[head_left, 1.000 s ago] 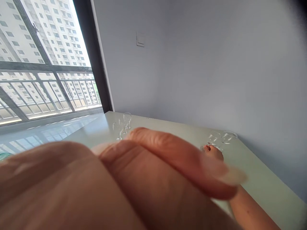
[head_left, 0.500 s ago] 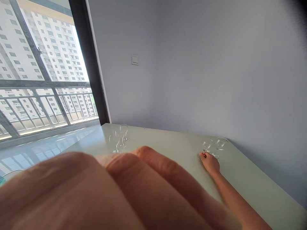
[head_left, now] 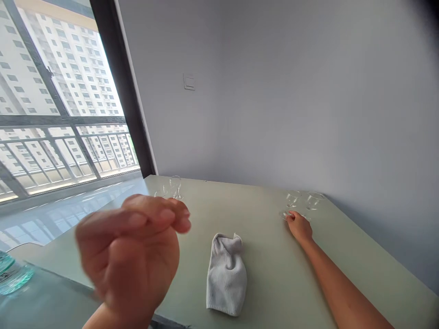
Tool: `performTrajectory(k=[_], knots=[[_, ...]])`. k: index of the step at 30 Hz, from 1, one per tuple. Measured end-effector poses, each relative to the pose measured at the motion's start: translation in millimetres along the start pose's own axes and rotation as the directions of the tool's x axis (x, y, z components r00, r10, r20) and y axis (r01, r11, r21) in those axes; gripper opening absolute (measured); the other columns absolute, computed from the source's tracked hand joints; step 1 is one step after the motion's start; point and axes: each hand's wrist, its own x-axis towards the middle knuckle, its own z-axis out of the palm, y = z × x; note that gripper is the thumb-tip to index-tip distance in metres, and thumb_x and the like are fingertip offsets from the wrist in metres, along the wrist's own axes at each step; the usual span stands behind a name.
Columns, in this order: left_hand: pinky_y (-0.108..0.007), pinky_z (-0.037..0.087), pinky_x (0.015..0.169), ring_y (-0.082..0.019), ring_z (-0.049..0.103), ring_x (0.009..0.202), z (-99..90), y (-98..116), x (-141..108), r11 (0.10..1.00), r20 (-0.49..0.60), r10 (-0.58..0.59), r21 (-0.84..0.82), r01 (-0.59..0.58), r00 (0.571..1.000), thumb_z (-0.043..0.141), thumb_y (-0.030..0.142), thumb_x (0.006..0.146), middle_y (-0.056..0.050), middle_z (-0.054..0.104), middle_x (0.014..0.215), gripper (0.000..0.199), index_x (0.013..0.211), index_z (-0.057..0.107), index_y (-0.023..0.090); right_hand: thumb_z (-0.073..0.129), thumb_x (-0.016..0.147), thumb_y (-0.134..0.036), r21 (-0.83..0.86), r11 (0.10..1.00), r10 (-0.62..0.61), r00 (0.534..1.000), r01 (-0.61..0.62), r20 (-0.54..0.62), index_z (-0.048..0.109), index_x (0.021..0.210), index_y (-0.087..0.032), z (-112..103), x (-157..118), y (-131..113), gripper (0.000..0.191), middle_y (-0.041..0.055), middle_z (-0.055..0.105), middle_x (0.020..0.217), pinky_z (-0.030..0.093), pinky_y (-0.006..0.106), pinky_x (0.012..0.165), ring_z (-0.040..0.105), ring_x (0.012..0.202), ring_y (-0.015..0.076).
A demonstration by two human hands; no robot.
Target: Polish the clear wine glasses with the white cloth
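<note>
Close to the camera, my left hand [head_left: 132,251] is raised over the table's left part, fingers curled together; whether anything is inside is hidden. At the right, my right hand [head_left: 299,226] pinches the low part of a clear stemmed glass [head_left: 292,199], near its base on the table. Just right of it stands another clear glass [head_left: 313,201]. Beyond my left hand are several clear glasses [head_left: 175,183], partly covered by it. A folded grey cloth [head_left: 226,276] lies between my two arms.
The pale green table [head_left: 260,256] reaches back to a grey wall. On a lower glass surface at the left edge sits a teal glass object [head_left: 14,274]. A window [head_left: 65,119] with a railing outside fills the upper left.
My left hand has drawn back from right in front of the camera to the left, uncovering the grey cloth. My right hand stays at the glass, and the view has shifted slightly.
</note>
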Motion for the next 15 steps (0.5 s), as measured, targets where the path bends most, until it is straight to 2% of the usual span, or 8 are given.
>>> performTrajectory(k=[2,4,6,8,9,12,14,15], knots=[[-0.029,0.047,0.063,-0.011,0.054,0.066,17.4,-28.5,20.3,0.985,-0.214,-0.16,-0.104,0.14,0.964,0.042,0.023,0.085,0.001,0.054,0.081,0.014,0.095,0.049,0.028,0.042,0.08,-0.031,0.021,1.0,-0.011,1.0,0.011,0.005,0.054,0.113,-0.017,0.9,0.7,3.5,0.038,0.0074,0.063,0.103,0.039,0.03,0.072,0.056,0.092,0.0242],[-0.025,0.045,0.063,-0.007,0.051,0.063,14.1,-70.6,24.7,0.952,-0.315,-0.306,-0.119,0.283,0.898,0.049,0.024,0.08,0.001,0.052,0.086,0.012,0.091,0.048,0.024,0.043,0.078,-0.031,0.052,0.998,-0.024,1.0,0.024,-0.008,0.054,0.112,-0.015,1.9,1.6,8.2,0.04,0.0086,0.064,0.099,0.04,0.032,0.07,0.057,0.089,0.0257],[-0.022,0.043,0.064,-0.007,0.052,0.067,-7.2,-120.0,14.8,0.877,-0.455,-0.455,-0.083,0.473,0.765,0.054,0.024,0.075,0.0,0.051,0.09,0.022,0.095,0.046,0.023,0.044,0.075,-0.03,0.094,0.995,-0.028,0.997,0.035,-0.075,0.056,0.109,-0.014,1.9,2.3,10.6,0.04,0.0103,0.065,0.094,0.04,0.033,0.067,0.058,0.083,0.0265],[-0.022,0.042,0.063,-0.008,0.052,0.073,-35.1,-167.3,-1.9,0.73,-0.6,-0.558,-0.026,0.683,0.573,0.055,0.024,0.07,-0.002,0.049,0.095,0.03,0.098,0.043,0.022,0.042,0.073,-0.029,0.149,0.986,-0.042,0.978,0.073,-0.202,0.058,0.104,-0.013,0.0,0.2,5.7,0.038,0.0116,0.065,0.09,0.04,0.034,0.065,0.058,0.078,0.0262],[-0.022,0.042,0.065,-0.01,0.052,0.078,-47.6,-187.5,-10.2,0.641,-0.629,-0.582,0.036,0.767,0.516,0.056,0.023,0.07,-0.003,0.049,0.1,0.033,0.1,0.042,0.021,0.041,0.073,-0.03,0.181,0.977,-0.058,0.962,0.109,-0.267,0.058,0.101,-0.014,-1.7,-3.3,-1.0,0.037,0.0118,0.064,0.088,0.04,0.034,0.065,0.058,0.075,0.0255],[-0.025,0.042,0.073,-0.014,0.051,0.093,-69.3,-230.3,-27.9,0.433,-0.532,-0.691,0.237,0.87,0.489,0.062,0.026,0.066,-0.006,0.046,0.111,0.043,0.103,0.041,0.022,0.039,0.074,-0.038,0.27,0.924,-0.174,0.926,0.272,-0.336,0.059,0.09,-0.016,-8.2,-31.0,-39.3,0.034,0.0095,0.063,0.078,0.04,0.032,0.062,0.056,0.065,0.0219],[-0.026,0.043,0.07,-0.016,0.052,0.092,-71.6,-245.6,-32.8,0.381,-0.462,-0.757,0.262,0.887,0.462,0.067,0.028,0.061,-0.008,0.048,0.109,0.046,0.099,0.043,0.02,0.037,0.077,-0.046,0.324,0.854,-0.348,0.91,0.408,-0.227,0.058,0.082,-0.017,-11.0,-66.0,-74.8,0.035,0.0056,0.061,0.066,0.039,0.028,0.057,0.054,0.057,0.0181],[-0.027,0.043,0.068,-0.016,0.054,0.088,-70.8,-250.6,-34.0,0.37,-0.432,-0.782,0.258,0.892,0.449,0.068,0.028,0.06,-0.009,0.05,0.107,0.046,0.098,0.043,0.019,0.035,0.08,-0.048,0.359,0.802,-0.468,0.876,0.478,-0.119,0.056,0.078,-0.018,-11.2,-87.1,-92.8,0.037,0.0031,0.059,0.061,0.038,0.026,0.055,0.052,0.054,0.0159]])
